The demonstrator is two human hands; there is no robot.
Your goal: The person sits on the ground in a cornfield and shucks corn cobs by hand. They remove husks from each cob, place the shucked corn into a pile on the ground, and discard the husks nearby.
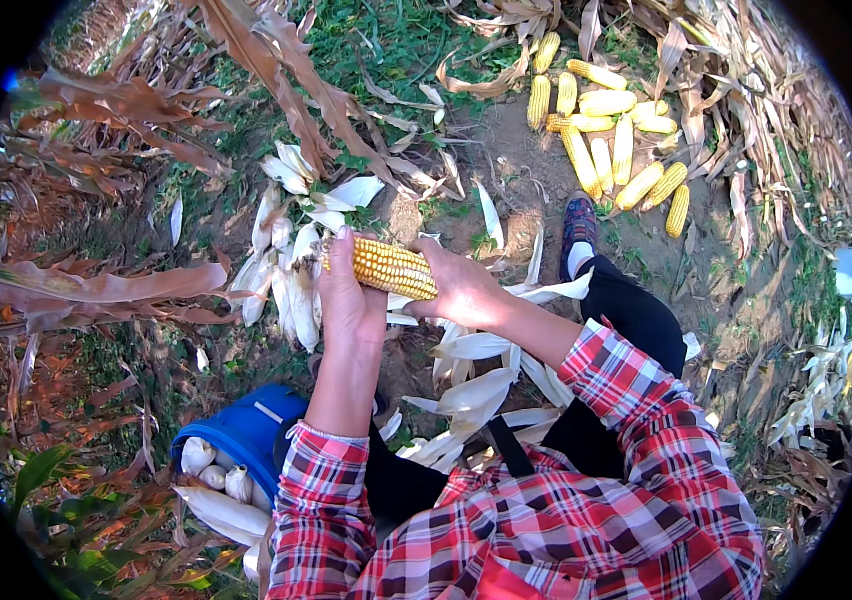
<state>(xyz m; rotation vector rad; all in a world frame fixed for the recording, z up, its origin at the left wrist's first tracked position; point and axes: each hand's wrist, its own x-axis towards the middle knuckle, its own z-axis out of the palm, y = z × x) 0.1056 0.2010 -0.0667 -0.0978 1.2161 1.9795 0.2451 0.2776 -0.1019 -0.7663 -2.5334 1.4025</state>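
A husked ear of corn (386, 268), yellow with paler kernels along its lower side, lies across both hands above the ground. My left hand (348, 290) grips its left end, the thumb up along the cob. Around its right end my right hand (458, 285) is closed, with the palm side hidden. Pale stripped husks (291, 275) lie in a heap just beyond and left of my left hand. More loose husks (476, 395) are strewn between my legs, below the right forearm.
Several bare yellow ears (606, 103) lie piled on the soil at the far right. A blue bucket (236, 425) at the lower left holds ears still in pale husks (214, 475). Dry corn stalks (106, 290) crowd the left side, and more dry leaves (746, 80) lie far right.
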